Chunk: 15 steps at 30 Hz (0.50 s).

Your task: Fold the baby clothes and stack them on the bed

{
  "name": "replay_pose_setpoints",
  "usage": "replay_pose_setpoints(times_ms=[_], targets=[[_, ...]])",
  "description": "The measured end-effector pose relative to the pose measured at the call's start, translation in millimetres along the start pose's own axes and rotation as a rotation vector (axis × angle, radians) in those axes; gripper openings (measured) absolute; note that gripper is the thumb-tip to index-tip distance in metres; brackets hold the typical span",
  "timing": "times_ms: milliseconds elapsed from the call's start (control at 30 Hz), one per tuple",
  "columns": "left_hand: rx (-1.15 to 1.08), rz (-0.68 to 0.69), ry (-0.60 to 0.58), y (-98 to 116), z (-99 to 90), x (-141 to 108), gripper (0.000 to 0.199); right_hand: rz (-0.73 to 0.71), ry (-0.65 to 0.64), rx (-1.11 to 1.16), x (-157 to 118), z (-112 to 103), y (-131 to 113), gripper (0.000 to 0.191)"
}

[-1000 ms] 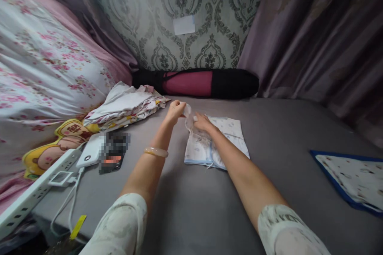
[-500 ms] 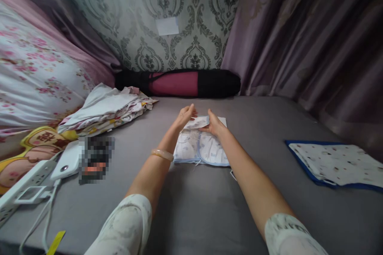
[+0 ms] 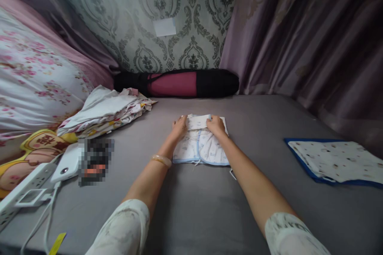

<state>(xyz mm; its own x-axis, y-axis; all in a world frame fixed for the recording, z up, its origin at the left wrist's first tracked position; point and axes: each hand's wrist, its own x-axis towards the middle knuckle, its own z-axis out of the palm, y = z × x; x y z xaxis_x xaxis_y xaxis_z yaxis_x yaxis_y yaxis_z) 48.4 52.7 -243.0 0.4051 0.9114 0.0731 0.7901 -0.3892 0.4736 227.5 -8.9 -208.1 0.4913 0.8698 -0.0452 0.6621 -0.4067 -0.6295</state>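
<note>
A white baby shirt (image 3: 200,149) with blue edging and a small print lies folded on the grey sheet in front of me. A strip of it, probably a sleeve with a blue cuff, is laid across its upper part. My left hand (image 3: 180,126) grips the left end of this strip, fingers bent over it. At the cuff end, my right hand (image 3: 216,124) is closed with its fingers curled on the cloth. Ties hang from the shirt's lower edge. A small tag (image 3: 232,174) sticks out by my right forearm.
A folded white cloth with blue edging (image 3: 344,161) lies at right. To the left are piled clothes (image 3: 104,107), a yellow cushion (image 3: 32,151), a white power strip (image 3: 26,187) with cables and a blurred dark object (image 3: 97,159). A black-and-red rolled bag (image 3: 173,83) rests against the wall.
My left hand has come down from above the shirt onto the strip's left end. The right hand's raised thumb has closed onto the cuff end, and the strip now lies flatter.
</note>
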Motion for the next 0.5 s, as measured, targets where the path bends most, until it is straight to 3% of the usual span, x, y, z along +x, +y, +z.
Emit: replay_pose_setpoints(times_ms=[133,367,500], targets=[[0.146,0.076,-0.061,-5.8,6.6,-4.2,0.065,-0.056,0.038,-0.232,-10.6,-1.0,1.9,0.032],[0.181,0.109,-0.048,-6.7,0.9,-2.9,0.052,-0.112,0.073,-0.351,-21.3,-0.9,-2.0,0.036],[0.236,0.196,0.037,15.4,-2.3,-3.8,0.049,-0.422,0.084,-0.394,-24.6,5.6,-8.3,0.045]])
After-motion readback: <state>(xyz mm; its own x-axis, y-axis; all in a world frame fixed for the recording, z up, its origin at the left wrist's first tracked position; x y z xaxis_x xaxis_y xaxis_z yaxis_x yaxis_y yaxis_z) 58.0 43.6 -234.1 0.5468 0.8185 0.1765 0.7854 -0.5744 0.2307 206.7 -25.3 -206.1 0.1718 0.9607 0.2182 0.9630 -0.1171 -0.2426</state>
